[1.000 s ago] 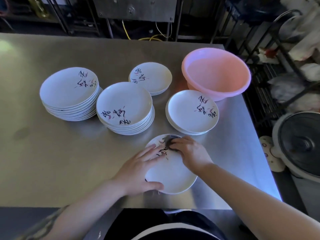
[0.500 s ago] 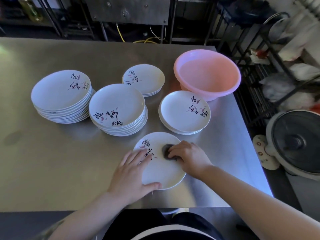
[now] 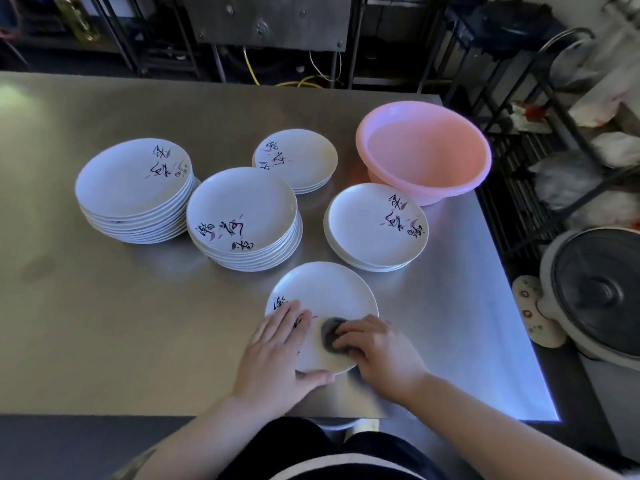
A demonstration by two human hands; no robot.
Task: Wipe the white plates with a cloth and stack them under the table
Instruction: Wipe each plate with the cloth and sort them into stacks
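Steel table bears a glossy white plate, right hand clutching a grey cloth.

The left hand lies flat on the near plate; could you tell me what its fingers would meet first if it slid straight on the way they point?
Probably the short plate stack by the pink basin; depth is uncertain.

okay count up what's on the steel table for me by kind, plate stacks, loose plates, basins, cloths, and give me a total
Plate stacks: 4 (far-left stack, middle stack, back stack, right stack)
Single plate being wiped: 1
Pink basin: 1
Dark cloth: 1
Total: 7
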